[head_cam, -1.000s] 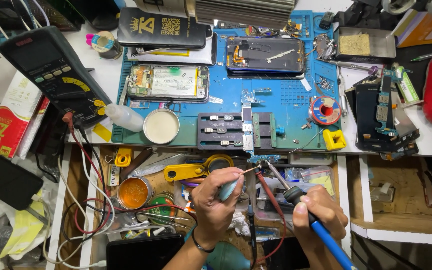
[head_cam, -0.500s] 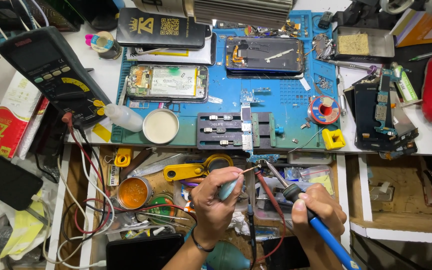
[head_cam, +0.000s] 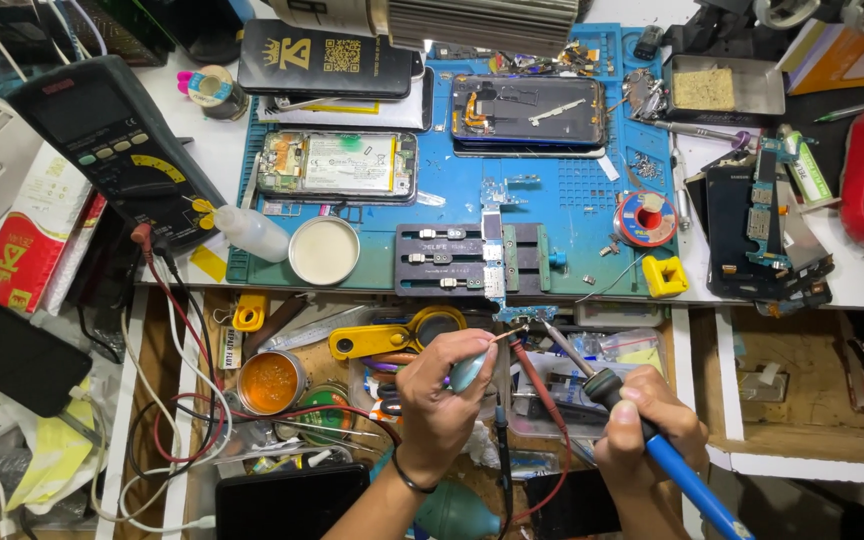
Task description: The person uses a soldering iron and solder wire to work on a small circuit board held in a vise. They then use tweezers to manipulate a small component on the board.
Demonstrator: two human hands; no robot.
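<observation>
At the lower centre of the frame, a person's right hand [head_cam: 649, 432] is wrapped round the blue handle of a soldering iron [head_cam: 602, 385], its slim metal tip angled up and left toward a small circuit board [head_cam: 524, 313] at the front edge of a blue work mat [head_cam: 572, 200]. The left hand [head_cam: 440, 390] pinches a pair of tweezers [head_cam: 477, 362] whose points meet the iron's tip just beside that board. Above it on the mat sits a dark board clamp [head_cam: 472, 260], with a round tin of white paste [head_cam: 323, 250] to its left and a small spool [head_cam: 647, 217] to its right. Two opened phones [head_cam: 337, 165] lie higher on the mat. A black multimeter [head_cam: 117, 150] rests at upper left, its red and black leads [head_cam: 177, 340] trailing down across the cluttered drawer beneath the hands, close to an orange-filled tin [head_cam: 270, 382] and a yellow-framed magnifier [head_cam: 392, 335]
</observation>
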